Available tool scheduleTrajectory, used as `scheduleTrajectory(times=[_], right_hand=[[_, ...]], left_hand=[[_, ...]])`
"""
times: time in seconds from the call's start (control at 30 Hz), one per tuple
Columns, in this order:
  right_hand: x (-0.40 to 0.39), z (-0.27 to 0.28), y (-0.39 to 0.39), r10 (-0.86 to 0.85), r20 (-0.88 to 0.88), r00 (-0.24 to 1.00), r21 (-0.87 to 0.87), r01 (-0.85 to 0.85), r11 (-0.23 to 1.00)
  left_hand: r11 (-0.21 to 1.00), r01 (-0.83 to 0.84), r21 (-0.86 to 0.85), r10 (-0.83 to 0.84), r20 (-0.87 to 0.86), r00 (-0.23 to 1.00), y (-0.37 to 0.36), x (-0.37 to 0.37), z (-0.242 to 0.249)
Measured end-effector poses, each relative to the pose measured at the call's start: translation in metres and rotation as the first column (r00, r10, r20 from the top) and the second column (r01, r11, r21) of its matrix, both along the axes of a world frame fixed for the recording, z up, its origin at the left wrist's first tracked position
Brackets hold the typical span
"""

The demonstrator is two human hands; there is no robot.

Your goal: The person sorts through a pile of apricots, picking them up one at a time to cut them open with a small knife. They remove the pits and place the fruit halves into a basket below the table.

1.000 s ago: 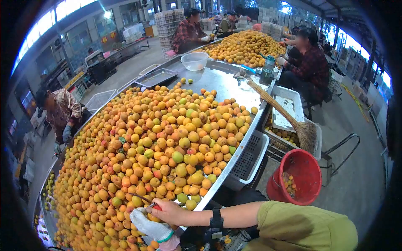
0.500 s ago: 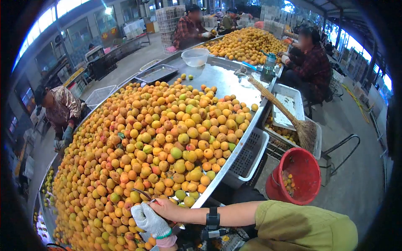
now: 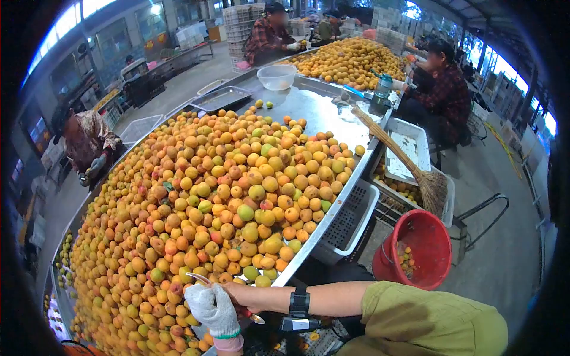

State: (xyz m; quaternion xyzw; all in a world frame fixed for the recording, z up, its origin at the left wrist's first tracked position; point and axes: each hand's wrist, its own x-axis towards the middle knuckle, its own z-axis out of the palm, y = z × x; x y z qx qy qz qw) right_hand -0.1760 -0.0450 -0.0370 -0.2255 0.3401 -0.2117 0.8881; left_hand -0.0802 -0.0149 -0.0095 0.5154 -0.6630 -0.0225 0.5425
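My left hand (image 3: 212, 310), in a white knitted glove with a green cuff edge, is closed near the bottom centre; what it holds is hidden. My right hand (image 3: 240, 295), bare with a black watch on the wrist, presses against the glove. Its fingers are closed on a curved-bladed tool (image 3: 199, 277), whose blade points up and left and whose red part shows below the palm. Just beyond both hands, a big heap of orange-yellow fruit (image 3: 196, 213) covers the metal table (image 3: 317, 107).
A red bucket (image 3: 415, 249) with fruit pieces stands at the right, near a straw broom (image 3: 433, 190) and a grey crate (image 3: 350, 228). A clear bowl (image 3: 277, 78) and metal tray (image 3: 221, 99) lie farther back. Several other people work around the table.
The curved blade has turned slightly and now shows brighter, and more of the red part is visible below my right hand. The person at the left leans farther forward.
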Motion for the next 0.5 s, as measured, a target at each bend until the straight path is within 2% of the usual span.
scheduleTrajectory(times=[0.03,0.17,0.27,0.33,0.37,0.4,0.43,0.5], right_hand=[[-0.002,-0.003,0.002,0.026,0.008,1.000,-0.001,-0.026,1.000],[-0.011,0.020,0.007,0.103,0.022,0.994,0.005,-0.103,0.995],[0.002,-0.033,0.006,0.139,0.111,0.984,0.035,-0.144,0.989],[0.008,-0.050,0.007,0.153,0.089,0.984,0.095,-0.161,0.982],[0.009,-0.054,0.007,0.163,0.065,0.985,0.157,-0.171,0.973],[0.007,-0.038,0.012,0.116,0.164,0.980,0.094,-0.132,0.987],[0.002,-0.023,0.012,0.122,0.161,0.980,0.092,-0.137,0.986],[-0.009,0.009,0.004,0.219,0.049,0.974,0.035,-0.221,0.975]], left_hand=[[0.999,0.011,-0.050,-0.009,0.047,0.999,0.000,-0.001,0.000],[0.999,0.026,-0.033,-0.022,0.115,0.993,0.008,-0.003,0.014],[0.993,0.112,-0.044,-0.107,0.090,0.990,0.012,-0.005,0.023],[0.939,0.340,-0.046,-0.300,0.371,0.879,0.015,-0.007,0.041],[0.941,0.334,-0.047,-0.294,0.369,0.882,0.016,-0.004,0.039],[0.950,0.299,-0.089,-0.259,0.310,0.915,0.016,-0.002,0.036],[0.957,0.260,-0.130,-0.223,0.249,0.943,0.016,0.001,0.034],[0.951,0.274,-0.141,-0.230,0.267,0.936,0.014,0.002,0.037]])
